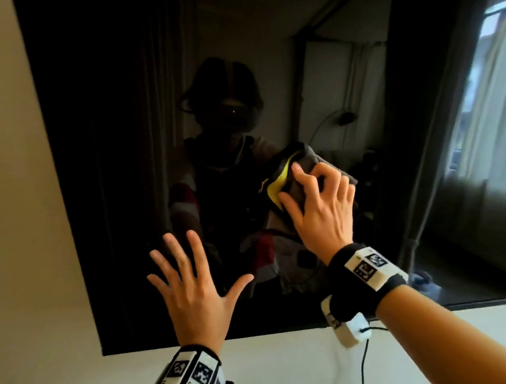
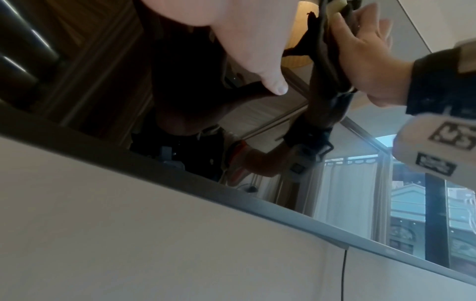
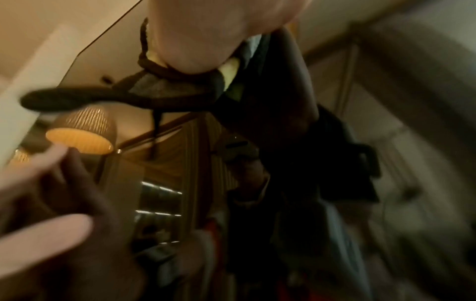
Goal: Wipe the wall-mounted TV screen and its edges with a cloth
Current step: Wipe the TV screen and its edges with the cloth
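Observation:
The dark wall-mounted TV screen (image 1: 124, 121) fills most of the head view and mirrors the room. My right hand (image 1: 320, 203) presses a grey cloth with a yellow inner side (image 1: 289, 170) against the screen's middle right, fingers bent over the fabric. My left hand (image 1: 190, 281) lies flat on the glass near the lower edge, fingers spread, holding nothing. In the left wrist view the left thumb (image 2: 268, 75) shows above the TV's bottom bezel (image 2: 180, 169), with the right hand (image 2: 365, 57) and cloth (image 2: 327, 61) beyond. The right wrist view shows the cloth (image 3: 159, 93) under my palm, blurred.
Pale wall (image 1: 15, 233) surrounds the TV at the left and below. A thin black cable (image 1: 362, 379) hangs from my right wrist device down the wall. A curtained window (image 1: 502, 90) is reflected at the screen's right side.

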Demonstrator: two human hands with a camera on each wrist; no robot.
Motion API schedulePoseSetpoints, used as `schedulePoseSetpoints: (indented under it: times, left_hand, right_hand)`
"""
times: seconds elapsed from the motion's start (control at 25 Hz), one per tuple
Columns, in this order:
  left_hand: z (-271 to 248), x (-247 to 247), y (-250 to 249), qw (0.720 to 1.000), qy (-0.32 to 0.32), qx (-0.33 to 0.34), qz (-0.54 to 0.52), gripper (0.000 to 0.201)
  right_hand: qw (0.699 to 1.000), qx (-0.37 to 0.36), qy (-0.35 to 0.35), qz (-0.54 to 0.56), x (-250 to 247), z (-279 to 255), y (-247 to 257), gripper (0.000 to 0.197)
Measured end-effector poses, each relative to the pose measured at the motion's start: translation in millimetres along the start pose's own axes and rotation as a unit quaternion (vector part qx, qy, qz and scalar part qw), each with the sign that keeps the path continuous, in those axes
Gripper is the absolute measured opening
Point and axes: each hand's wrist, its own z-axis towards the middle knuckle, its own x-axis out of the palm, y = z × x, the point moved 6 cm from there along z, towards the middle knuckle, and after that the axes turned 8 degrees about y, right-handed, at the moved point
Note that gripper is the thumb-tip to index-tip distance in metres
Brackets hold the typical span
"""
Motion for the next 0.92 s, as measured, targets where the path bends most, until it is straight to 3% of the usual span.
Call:
schedulePoseSetpoints:
  times: [0.04, 0.16, 0.2, 0.32, 0.36, 0.48, 0.52, 0.64, 0.76, 0.8, 0.92]
  left_hand:
    - [0.1, 0.4, 0.3, 1.000, -0.001, -0.001, 0.004, 0.114]
    - [0.5, 0.7, -0.3, 1.000, -0.002, 0.000, 0.018, 0.114]
    - [0.2, -0.3, -0.6, 1.000, -0.005, -0.001, 0.018, 0.114]
    - [-2.6, -7.6, -8.7, 1.000, -0.023, -0.002, -0.020, 0.112]
    - [-3.1, -10.7, -20.4, 0.999, -0.034, 0.020, -0.030, 0.110]
    - [0.8, -14.8, -75.1, 0.990, -0.061, 0.124, -0.021, 0.100]
    - [4.2, -13.7, -91.2, 0.989, -0.057, 0.133, -0.014, 0.100]
    - [10.3, -3.6, -121.7, 0.995, -0.025, 0.098, 0.001, 0.109]
    - [12.7, 7.8, -125.4, 0.998, -0.015, 0.067, 0.003, 0.114]
    - [13.2, 9.7, -125.4, 0.998, -0.017, 0.067, 0.006, 0.114]
    - [13.7, 12.7, -124.2, 0.997, -0.026, 0.073, 0.018, 0.110]
  right_hand:
    - [1.000, 0.010, -0.008, -0.001, -6.0, 7.2, -18.0, 0.045]
    - [0.971, 0.216, -0.084, 0.051, -21.3, 16.5, -59.5, 0.045]
    - [0.972, 0.216, -0.081, 0.048, -18.1, 11.8, -53.7, 0.046]
    - [0.998, 0.048, -0.026, 0.009, -12.2, 3.0, -39.3, 0.046]
    - [0.998, 0.053, -0.030, 0.007, -18.8, 7.7, -55.9, 0.045]
    - [0.973, 0.207, -0.077, 0.058, -32.0, 10.4, -94.2, 0.043]
    - [0.976, 0.198, -0.070, 0.051, -28.6, 6.5, -88.3, 0.045]
    - [0.998, 0.065, -0.025, 0.006, -27.7, 3.6, -95.0, 0.046]
    - [0.977, 0.195, -0.073, 0.043, -42.7, 10.6, -141.3, 0.044]
    - [0.976, 0.200, -0.072, 0.043, -39.8, 7.1, -140.1, 0.045]
    - [0.999, 0.034, -0.026, 0.000, -29.3, -5.3, -121.3, 0.044]
